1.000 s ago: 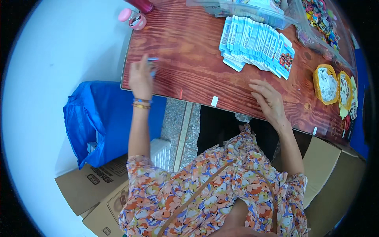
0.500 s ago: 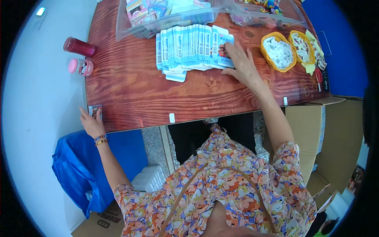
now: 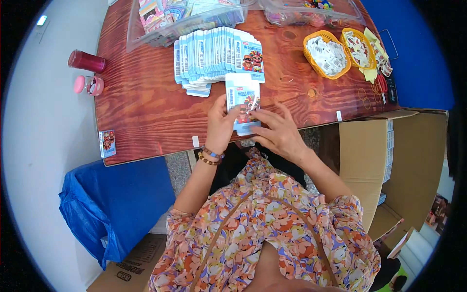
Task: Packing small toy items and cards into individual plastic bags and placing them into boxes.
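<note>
The left hand (image 3: 220,124) gripped the left edge of a flat blue-and-white card packet (image 3: 242,100). The right hand (image 3: 277,132) pinched its lower right. The packet's long axis pointed away from her, toward the fanned packet stack (image 3: 219,58) just beyond.

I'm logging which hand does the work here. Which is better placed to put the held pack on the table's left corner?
Probably left. The left hand grips the pack on its left side, nearer that corner; the right hand sits further right.
</note>
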Available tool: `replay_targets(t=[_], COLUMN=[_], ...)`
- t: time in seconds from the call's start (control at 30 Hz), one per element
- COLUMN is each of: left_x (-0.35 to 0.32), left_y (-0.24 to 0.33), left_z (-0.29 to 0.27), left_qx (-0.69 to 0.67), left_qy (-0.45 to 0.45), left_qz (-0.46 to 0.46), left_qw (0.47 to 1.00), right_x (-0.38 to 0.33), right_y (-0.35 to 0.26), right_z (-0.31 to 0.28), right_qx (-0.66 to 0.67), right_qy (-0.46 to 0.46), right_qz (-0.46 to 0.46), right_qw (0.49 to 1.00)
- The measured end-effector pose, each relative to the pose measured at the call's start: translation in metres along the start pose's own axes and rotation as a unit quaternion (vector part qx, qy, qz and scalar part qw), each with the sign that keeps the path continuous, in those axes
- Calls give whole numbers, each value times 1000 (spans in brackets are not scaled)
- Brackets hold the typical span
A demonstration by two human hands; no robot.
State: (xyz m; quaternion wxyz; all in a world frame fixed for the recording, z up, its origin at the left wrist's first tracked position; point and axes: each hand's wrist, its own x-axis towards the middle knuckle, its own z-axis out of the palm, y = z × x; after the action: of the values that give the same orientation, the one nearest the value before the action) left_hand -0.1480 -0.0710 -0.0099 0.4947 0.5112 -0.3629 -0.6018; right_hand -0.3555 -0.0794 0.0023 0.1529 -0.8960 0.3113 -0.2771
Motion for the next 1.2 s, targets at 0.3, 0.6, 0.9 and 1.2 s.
replay_targets(t=[0.3, 0.6, 0.9, 1.2], left_x=[-23, -29, -21, -31], left_y=[19, 14, 8, 30], left_z=[24, 41, 52, 21], left_qx=[318, 481, 410, 112], left_qy=[-63, 47, 136, -20], left_qz=[123, 210, 176, 33], left_qw=[938, 850, 885, 993], right_x=[47, 42, 9, 8], right_y=[58, 53, 3, 30], right_z=[-34, -20, 9, -3], right_qx=[428, 448, 389, 517], right_qy=[-122, -2, 179, 85], right_qz=[284, 285, 293, 227], right_qw=[849, 848, 855, 821])
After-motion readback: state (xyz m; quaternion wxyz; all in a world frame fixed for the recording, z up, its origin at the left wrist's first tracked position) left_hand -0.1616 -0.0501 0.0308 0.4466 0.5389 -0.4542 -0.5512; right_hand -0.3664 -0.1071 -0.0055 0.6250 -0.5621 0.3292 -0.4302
